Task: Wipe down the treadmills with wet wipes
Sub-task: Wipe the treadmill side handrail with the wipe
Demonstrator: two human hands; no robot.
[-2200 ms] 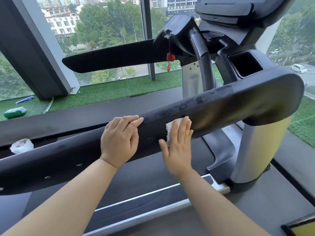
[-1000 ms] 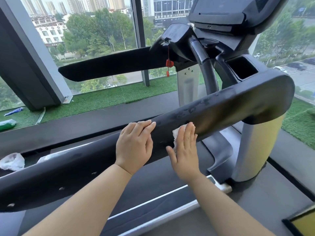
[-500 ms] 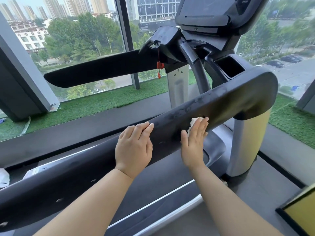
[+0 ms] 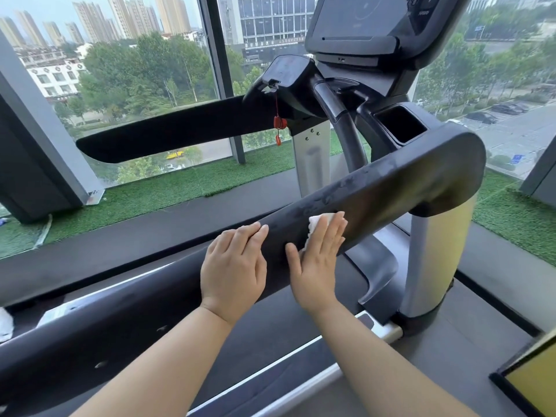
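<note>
Now both hands lie flat on the handrail (image 4: 376, 188), right hand (image 4: 319, 260) pressing the wipe (image 4: 316, 221).

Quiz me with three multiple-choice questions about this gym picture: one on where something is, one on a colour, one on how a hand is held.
1. Where is the white wipe in use?
A. Under the right hand on the near handrail
B. Draped over the far handrail
C. In the cup holder

2. What colour is the dangling safety clip?
A. Blue
B. Red
C. Green

3. How does the left hand lie?
A. Clenched round a bottle
B. Raised off the rail
C. Flat on the near handrail, fingers straight

Answers: 1 A, the wipe peeks out beneath the right hand; 2 B, clip and cord are red; 3 C, its palm rests on the rail, holding nothing.
</note>
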